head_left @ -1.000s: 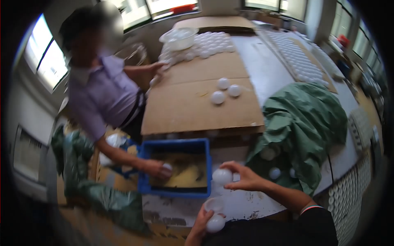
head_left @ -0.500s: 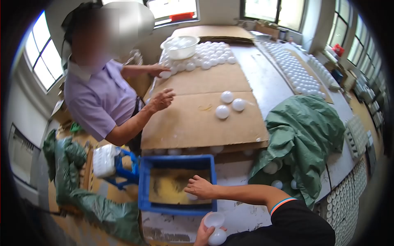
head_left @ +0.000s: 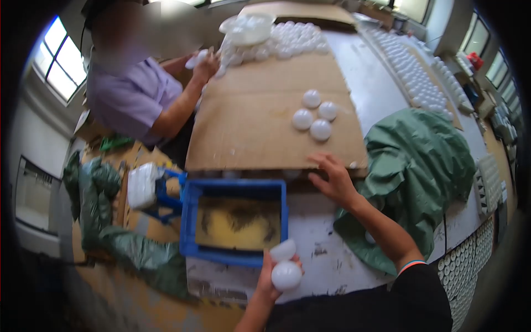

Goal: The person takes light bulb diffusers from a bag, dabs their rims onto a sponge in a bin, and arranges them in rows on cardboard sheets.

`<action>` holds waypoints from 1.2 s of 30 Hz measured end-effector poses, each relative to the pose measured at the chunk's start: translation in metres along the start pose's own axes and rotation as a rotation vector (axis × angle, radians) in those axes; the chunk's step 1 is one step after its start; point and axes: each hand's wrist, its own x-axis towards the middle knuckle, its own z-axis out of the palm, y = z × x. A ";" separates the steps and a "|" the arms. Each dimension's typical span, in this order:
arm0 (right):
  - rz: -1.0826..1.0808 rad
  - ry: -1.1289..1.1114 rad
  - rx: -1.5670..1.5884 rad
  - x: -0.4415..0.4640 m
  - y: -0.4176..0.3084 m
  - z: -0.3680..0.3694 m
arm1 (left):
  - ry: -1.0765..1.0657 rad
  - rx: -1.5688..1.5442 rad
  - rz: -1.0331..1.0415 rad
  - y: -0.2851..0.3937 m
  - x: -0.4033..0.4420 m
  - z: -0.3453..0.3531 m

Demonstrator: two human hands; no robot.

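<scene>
My left hand (head_left: 267, 278) is wrapped round two white lamp-cover-like domes. One is a round dome (head_left: 287, 275) and the other a cup-like dome (head_left: 284, 250), tilted beside the tub. My right hand (head_left: 334, 176) is empty, its fingers apart, over the front edge of the cardboard sheet (head_left: 249, 133). Just beyond it, several white domes (head_left: 320, 130) sit grouped on the cardboard. In front of me is a blue tub (head_left: 189, 218) with yellowish powdery material (head_left: 232, 224) on its bottom.
A co-worker in a lilac shirt (head_left: 124, 99) handles white domes at the left. Many domes (head_left: 298, 39) and a white basin (head_left: 247, 30) stand at the back. A green tarp (head_left: 415, 160) lies right; a blue stool (head_left: 168, 193) stands left.
My right hand has moved from inside the blue tub up to the cardboard's edge and is now empty. One more dome sits in the group. The co-worker has raised their hands with domes.
</scene>
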 end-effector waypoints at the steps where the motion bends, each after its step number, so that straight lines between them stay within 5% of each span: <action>1: -0.187 -0.201 0.121 -0.022 -0.016 0.004 | -0.071 -0.090 -0.004 0.003 0.001 0.009; 4: -0.648 -0.532 0.076 -0.082 -0.045 0.010 | 0.046 -0.010 -0.033 0.000 -0.005 0.012; 8: -0.673 -0.562 0.007 -0.107 -0.057 0.007 | 0.159 0.306 -0.161 -0.009 -0.023 0.021; 12: -0.426 -0.703 0.226 -0.125 -0.060 0.011 | 0.199 0.503 -0.104 -0.021 -0.044 0.016; 14: 0.132 -0.795 0.611 -0.135 -0.062 0.018 | 0.128 0.426 0.011 -0.019 -0.052 0.018; 20: 0.225 -0.866 0.641 -0.144 -0.073 0.039 | 0.079 0.375 -0.091 -0.021 -0.063 0.002; 22: 0.586 -0.868 1.175 -0.153 -0.074 0.048 | 0.012 0.248 -0.051 -0.019 -0.063 0.006; 24: 0.594 -0.793 1.167 -0.155 -0.073 0.052 | -0.007 0.242 -0.079 -0.016 -0.065 0.003; 26: 0.100 -0.754 0.614 -0.150 -0.068 0.049 | -0.027 0.235 -0.110 -0.014 -0.066 0.000; 34: 0.181 -0.603 0.557 -0.123 -0.090 0.024 | 0.139 0.093 0.037 -0.006 -0.062 -0.004; 36: -0.303 -0.851 0.214 -0.109 -0.092 0.025 | 0.111 0.110 0.035 -0.004 -0.063 -0.010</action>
